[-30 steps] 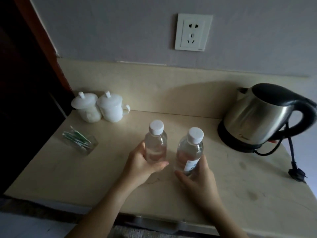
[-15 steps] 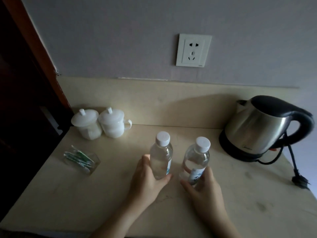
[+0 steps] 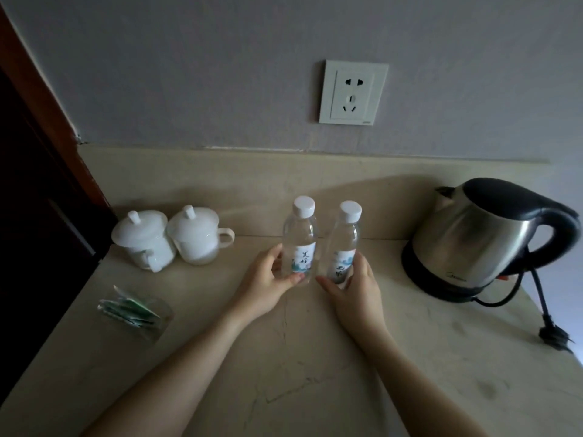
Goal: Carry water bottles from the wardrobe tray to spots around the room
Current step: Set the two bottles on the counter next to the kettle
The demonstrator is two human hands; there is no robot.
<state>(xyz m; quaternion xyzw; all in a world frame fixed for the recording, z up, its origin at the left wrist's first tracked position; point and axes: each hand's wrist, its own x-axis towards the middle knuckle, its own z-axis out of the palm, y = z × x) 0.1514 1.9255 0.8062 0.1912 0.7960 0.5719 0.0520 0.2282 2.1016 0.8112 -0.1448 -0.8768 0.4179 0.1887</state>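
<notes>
Left of the kettle [image 3: 482,238], two white-capped water bottles stand upright side by side on the counter [image 3: 315,357]. The left hand [image 3: 265,285] grips the left bottle [image 3: 299,244] and the right hand [image 3: 356,288] grips the right bottle [image 3: 342,244]. Both labels carry brush-style characters too blurred to read; the small mark on the kettle's base is illegible.

left bottle [image 3: 299,247] label: chinese characters, unclear; right bottle [image 3: 342,247] label illegible; kettle [image 3: 473,238] logo unreadable.
</notes>
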